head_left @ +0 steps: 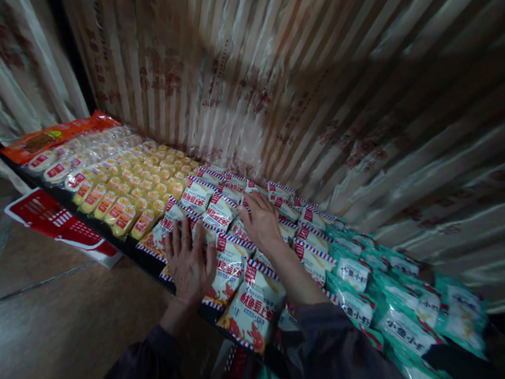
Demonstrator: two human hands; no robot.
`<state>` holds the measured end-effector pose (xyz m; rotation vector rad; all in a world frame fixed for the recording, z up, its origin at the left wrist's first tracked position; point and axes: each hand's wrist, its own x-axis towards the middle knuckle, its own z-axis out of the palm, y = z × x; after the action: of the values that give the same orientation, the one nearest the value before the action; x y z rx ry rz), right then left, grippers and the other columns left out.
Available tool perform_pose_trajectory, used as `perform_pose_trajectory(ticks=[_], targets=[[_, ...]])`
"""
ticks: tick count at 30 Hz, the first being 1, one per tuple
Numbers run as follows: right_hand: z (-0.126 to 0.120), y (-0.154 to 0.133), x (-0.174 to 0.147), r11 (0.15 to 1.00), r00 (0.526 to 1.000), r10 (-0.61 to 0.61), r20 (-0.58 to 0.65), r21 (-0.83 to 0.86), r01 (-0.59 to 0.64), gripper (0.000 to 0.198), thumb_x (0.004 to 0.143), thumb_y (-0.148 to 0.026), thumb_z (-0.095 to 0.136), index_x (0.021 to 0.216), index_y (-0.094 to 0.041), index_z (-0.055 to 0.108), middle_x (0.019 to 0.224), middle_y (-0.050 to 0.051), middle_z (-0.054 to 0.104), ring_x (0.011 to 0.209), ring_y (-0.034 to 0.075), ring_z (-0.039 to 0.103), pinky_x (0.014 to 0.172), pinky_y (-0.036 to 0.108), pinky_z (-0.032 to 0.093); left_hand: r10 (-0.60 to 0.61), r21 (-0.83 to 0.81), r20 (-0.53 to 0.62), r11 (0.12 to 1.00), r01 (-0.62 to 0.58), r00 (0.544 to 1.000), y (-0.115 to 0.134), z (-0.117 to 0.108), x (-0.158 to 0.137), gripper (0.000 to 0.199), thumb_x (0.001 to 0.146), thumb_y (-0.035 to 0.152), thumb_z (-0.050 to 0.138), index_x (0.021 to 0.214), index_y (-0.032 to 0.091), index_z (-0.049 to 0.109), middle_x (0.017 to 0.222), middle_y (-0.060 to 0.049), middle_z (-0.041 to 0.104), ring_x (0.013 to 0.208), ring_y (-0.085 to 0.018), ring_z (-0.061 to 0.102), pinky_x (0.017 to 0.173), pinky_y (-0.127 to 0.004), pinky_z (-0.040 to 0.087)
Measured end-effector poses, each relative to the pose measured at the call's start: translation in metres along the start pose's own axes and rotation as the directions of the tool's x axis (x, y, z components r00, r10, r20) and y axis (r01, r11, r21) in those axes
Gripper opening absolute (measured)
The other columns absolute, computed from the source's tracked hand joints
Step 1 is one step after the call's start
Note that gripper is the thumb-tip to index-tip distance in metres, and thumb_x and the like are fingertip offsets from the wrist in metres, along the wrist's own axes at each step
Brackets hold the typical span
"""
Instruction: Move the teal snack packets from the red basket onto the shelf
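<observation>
Several white snack bags (254, 303) with red lettering and striped edges lie in rows across the middle of a dark shelf. My left hand (189, 261) rests with spread fingers on the front bags. Farther back, my right hand (262, 219) reaches over the rows, its fingers stretched out flat on the bags there. Neither hand grips a bag. To the left of the white bags sit small yellow wrapped cakes (122, 216). On their right, green snack bags (404, 326) are laid out in rows.
White wrapped cakes (55, 167) and an orange packet (61, 132) fill the shelf's far left. A pleated curtain (245, 81) hangs along the back. Below the shelf, a red basket (59, 221) stands over the tiled floor (43, 324). More green bags lie under the front edge.
</observation>
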<state>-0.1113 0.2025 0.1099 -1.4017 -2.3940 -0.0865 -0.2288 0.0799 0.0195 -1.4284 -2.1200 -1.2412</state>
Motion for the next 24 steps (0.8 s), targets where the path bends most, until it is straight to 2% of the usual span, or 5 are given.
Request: perform_pose_trajectory(ticks=[5,10,13,18,24], targets=[[-0.036,-0.012,-0.095,0.998,0.978,0.0,-0.209,-0.068,-0.015,0.053,0.096,-0.037,0.043,0.146,-0.024,0.037,0.159,0.009,0.022,0.147,0.033,0.013,0.112,0.057,0.027,0.036,-0.037,-0.002,0.999,-0.036,0.999,0.004,-0.007,-0.006,0.057,0.091,0.033,0.05,0.146,0.022,0.037,0.157,-0.01,0.026,0.147,-0.031,0.013,0.117,-0.056,0.017],[-0.017,-0.043,-0.18,0.998,0.962,0.041,-0.269,-0.038,-0.054,0.063,0.094,-0.025,0.045,0.152,-0.026,0.021,0.162,0.01,0.003,0.148,0.037,0.008,0.109,0.06,0.032,0.075,-0.079,0.032,0.994,-0.072,0.997,0.012,-0.013,-0.013,0.055,0.091,0.031,0.05,0.144,0.021,0.04,0.157,-0.011,0.025,0.147,-0.032,0.01,0.117,-0.057,0.02],[0.007,-0.052,-0.193,0.994,0.957,0.101,-0.271,-0.021,-0.111,0.065,0.094,-0.026,0.046,0.153,-0.022,0.018,0.162,0.015,0.0,0.147,0.039,0.007,0.107,0.061,0.034,0.05,-0.064,0.043,0.997,-0.047,0.998,0.014,-0.015,-0.015,0.054,0.091,0.031,0.05,0.143,0.019,0.041,0.157,-0.013,0.025,0.147,-0.033,0.01,0.116,-0.059,0.021],[0.03,-0.05,-0.183,0.988,0.936,0.144,-0.321,0.003,-0.151,0.065,0.095,-0.032,0.047,0.152,-0.019,0.02,0.161,0.018,0.006,0.146,0.039,0.012,0.106,0.061,0.034,0.033,-0.013,0.082,0.999,-0.032,0.996,0.013,-0.017,-0.016,0.05,0.092,0.032,0.05,0.138,0.014,0.048,0.155,-0.017,0.028,0.147,-0.035,0.013,0.115,-0.059,0.022],[0.043,-0.049,-0.172,0.985,0.918,0.159,-0.363,-0.006,-0.172,0.053,0.095,-0.031,0.048,0.145,-0.016,0.037,0.157,0.021,0.021,0.144,0.037,0.02,0.107,0.06,0.034,0.037,-0.018,0.053,0.999,-0.036,0.998,0.012,-0.011,-0.018,0.05,0.091,0.032,0.052,0.138,0.016,0.048,0.156,-0.017,0.027,0.146,-0.035,0.017,0.114,-0.059,0.024]])
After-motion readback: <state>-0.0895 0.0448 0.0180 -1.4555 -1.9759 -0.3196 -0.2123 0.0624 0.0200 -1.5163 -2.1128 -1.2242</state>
